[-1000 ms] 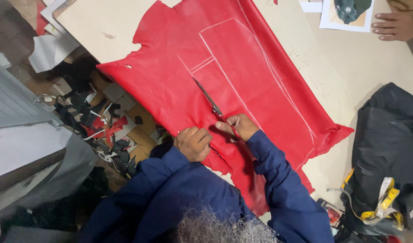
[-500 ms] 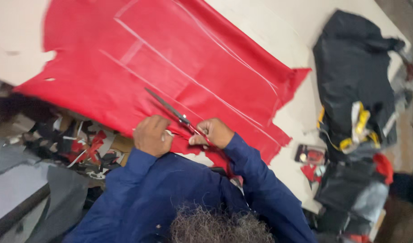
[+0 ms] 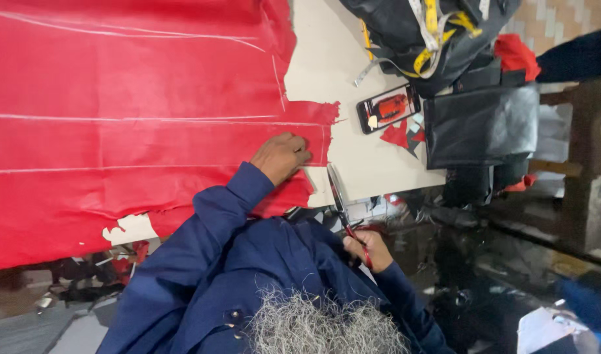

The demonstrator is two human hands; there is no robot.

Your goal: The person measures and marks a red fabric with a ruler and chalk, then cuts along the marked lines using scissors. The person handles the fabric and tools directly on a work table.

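Note:
A large red leather sheet (image 3: pixel 117 131) marked with white chalk lines lies spread over a beige table (image 3: pixel 359 164). My left hand (image 3: pixel 281 156) rests flat on the sheet near its ragged right edge. My right hand (image 3: pixel 366 249), in a blue sleeve, grips the red handles of long scissors (image 3: pixel 337 193). The blades point up at the table's near edge, just right of the leather and apart from my left hand. I cannot tell whether the blades touch the leather.
A phone (image 3: pixel 389 108) lies on the table by small red scraps (image 3: pixel 397 134). A black bag (image 3: pixel 438 39) with a yellow measuring tape and a folded black sheet (image 3: pixel 481 124) sit at the right. Another person's dark sleeve (image 3: pixel 576 59) is at the top right. Offcuts litter the floor (image 3: pixel 91 272).
The view has swung round. My right hand has drawn the scissors off the middle of the leather to the table's edge. My left hand now lies near the sheet's right edge.

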